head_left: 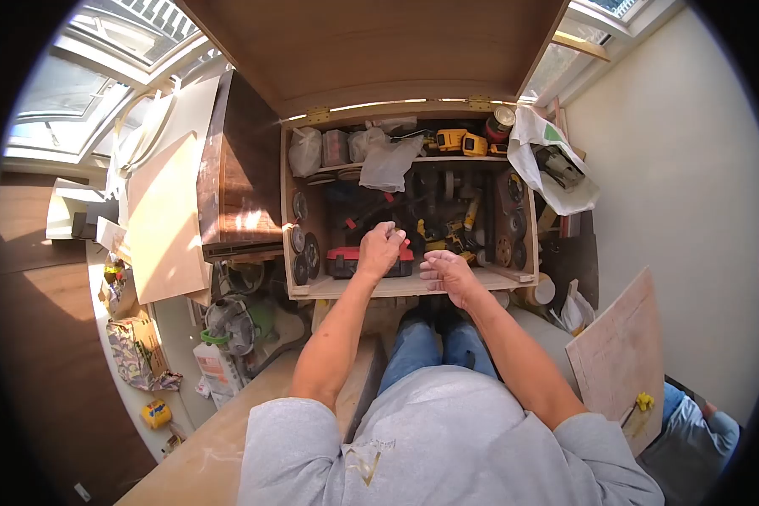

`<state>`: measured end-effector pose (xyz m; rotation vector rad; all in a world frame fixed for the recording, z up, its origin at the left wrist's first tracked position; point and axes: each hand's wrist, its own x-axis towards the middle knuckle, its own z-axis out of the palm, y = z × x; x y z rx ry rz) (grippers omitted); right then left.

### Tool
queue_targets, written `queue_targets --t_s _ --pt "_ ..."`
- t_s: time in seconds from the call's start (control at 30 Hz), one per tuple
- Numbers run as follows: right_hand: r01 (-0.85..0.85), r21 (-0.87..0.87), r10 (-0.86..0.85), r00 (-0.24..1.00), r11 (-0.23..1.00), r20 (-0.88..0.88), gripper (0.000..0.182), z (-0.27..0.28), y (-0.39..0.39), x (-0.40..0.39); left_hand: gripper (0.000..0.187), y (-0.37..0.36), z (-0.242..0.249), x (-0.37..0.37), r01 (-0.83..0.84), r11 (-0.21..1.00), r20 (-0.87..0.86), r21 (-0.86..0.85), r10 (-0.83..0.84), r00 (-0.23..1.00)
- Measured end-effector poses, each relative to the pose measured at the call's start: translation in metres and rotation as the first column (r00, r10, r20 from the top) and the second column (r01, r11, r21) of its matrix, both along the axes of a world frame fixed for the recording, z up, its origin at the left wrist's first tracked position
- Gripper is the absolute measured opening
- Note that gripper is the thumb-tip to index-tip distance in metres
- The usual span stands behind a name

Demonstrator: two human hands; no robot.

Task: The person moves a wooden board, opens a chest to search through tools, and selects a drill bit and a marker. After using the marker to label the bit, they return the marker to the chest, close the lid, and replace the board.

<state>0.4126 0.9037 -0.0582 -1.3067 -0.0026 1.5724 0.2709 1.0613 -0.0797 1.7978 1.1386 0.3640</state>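
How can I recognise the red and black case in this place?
Find the big open wooden chest in front of the person. Inside, by its near wall, the case sits left of centre, partly behind the left hand. Its red and black colours set it apart from the round discs on the left wall and the yellow tools to its right.

The left hand (383, 250) curls forward; the right hand (449, 275) angles inward, fingers (431, 264) loosely bent.
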Motion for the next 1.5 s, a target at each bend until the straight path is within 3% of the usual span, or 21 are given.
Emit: queue_targets --t_s 0.03,0.1,0.17,0.27,0.4,0.5,0.57,0.6,0.63,0.7,0.77,0.87,0.97,1.0,1.1,1.17,1.23,1.33,1.4,1.43,1.5 --pt "-0.052 -0.065 0.063 0.984 0.997 0.167 0.035 -0.007 -0.008 -0.001 0.041 -0.015 -0.011 -0.01 -0.075 0.993 0.037 -0.089 0.079 0.996" --pt "-0.094 -0.205 0.145 0.957 0.974 0.251 0.034 -0.03 -0.033 0.009 0.036 -0.039 -0.038 -0.044 -0.335 0.834 -0.064 -0.439 0.343 0.937" --pt "-0.102 -0.339 0.243 0.882 0.935 0.404 0.032 -0.067 -0.054 0.027 0.03 -0.053 -0.089 -0.09 -0.354 0.926 -0.313 -0.127 0.302 0.901" --pt "-0.029 -0.507 0.407 0.636 0.861 0.655 0.027 -0.111 -0.073 0.039 0.028 -0.054 -0.089 -0.099 -0.216 0.975 -0.551 0.06 0.213 0.807" --pt "0.009 -0.388 0.379 0.187 0.922 0.906 0.031 -0.159 -0.068 0.072 0.031 -0.044 -0.132 -0.084 -0.113 0.991 -0.531 0.078 0.137 0.836" --pt "0.159 -0.406 0.417 -0.047 0.9 0.908 0.04 -0.159 -0.044 0.122 0.032 -0.036 -0.155 -0.061 -0.049 0.998 -0.536 0.047 0.066 0.842" --pt "0.254 -0.388 0.453 -0.294 0.886 0.842 0.047 -0.181 -0.048 0.176 0.032 -0.027 -0.175 -0.045 0.009 0.999 -0.557 0.048 0.019 0.83" --pt "0.37 -0.482 0.566 -0.162 0.794 0.809 0.051 -0.171 -0.041 0.194 0.034 -0.02 -0.183 -0.036 0.029 1.0 -0.601 -0.002 -0.024 0.799" --pt "0.421 -0.557 0.666 -0.172 0.716 0.726 0.057 -0.178 -0.046 0.218 0.036 -0.011 -0.2 -0.029 0.052 0.999 -0.603 0.009 -0.036 0.797" --pt "0.422 -0.715 0.765 0.074 0.557 0.64 0.066 -0.174 -0.047 0.256 0.04 0.001 -0.241 -0.022 0.109 0.994 -0.613 0.004 -0.083 0.786" --pt "0.059 -0.762 0.729 0.253 0.645 0.636 0.065 -0.198 -0.065 0.299 0.042 0.016 -0.296 -0.015 0.106 0.98 -0.639 -0.166 -0.189 0.746" --pt "0.129 -0.494 0.298 0.658 0.86 0.691 0.056 -0.222 -0.079 0.302 0.048 0.05 -0.39 -0.027 0.112 0.972 -0.677 -0.207 -0.225 0.701" --pt "0.104 -0.494 0.392 0.479 0.863 0.785 0.046 -0.223 -0.086 0.301 0.053 0.062 -0.433 -0.026 0.075 0.983 -0.713 -0.17 -0.175 0.679" --pt "0.036 -0.534 0.48 0.388 0.845 0.786 0.032 -0.224 -0.087 0.304 0.055 0.068 -0.44 -0.019 0.046 0.988 -0.721 -0.149 -0.141 0.679" --pt "-0.314 -0.618 0.517 -0.35 0.721 0.781 0.043 -0.233 -0.11 0.319 0.062 0.089 -0.476 -0.025 0.092 0.974 -0.767 -0.207 -0.22 0.603" --pt "-0.304 -0.527 0.499 -0.17 0.794 0.85 0.041 -0.23 -0.107 0.315 0.065 0.092 -0.487 -0.022 0.057 0.989 -0.772 -0.135 -0.141 0.619" --pt "-0.308 -0.497 0.468 -0.168 0.811 0.868 0.049 -0.222 -0.102 0.31 0.068 0.101 -0.499 -0.017 0.042 0.992 -0.778 -0.12 -0.12 0.616" --pt "-0.356 -0.576 0.453 -0.373 0.736 0.81 0.049 -0.224 -0.108 0.316 0.073 0.118 -0.514 -0.018 0.055 0.978 -0.797 -0.201 -0.196 0.572" --pt "-0.381 -0.516 0.404 -0.338 0.768 0.85 0.04 -0.225 -0.105 0.311 0.077 0.13 -0.528 -0.021 0.08 0.959 -0.804 -0.27 -0.27 0.53" --pt "-0.321 -0.479 0.488 -0.056 0.817 0.871 0.034 -0.22 -0.099 0.305 0.074 0.135 -0.543 -0.026 0.093 0.957 -0.813 -0.275 -0.283 0.509" --pt "-0.031 -0.413 0.374 0.491 0.91 0.787 0.037 -0.211 -0.087 0.294 0.07 0.145 -0.576 -0.039 0.124 0.95 -0.827 -0.286 -0.31 0.469"
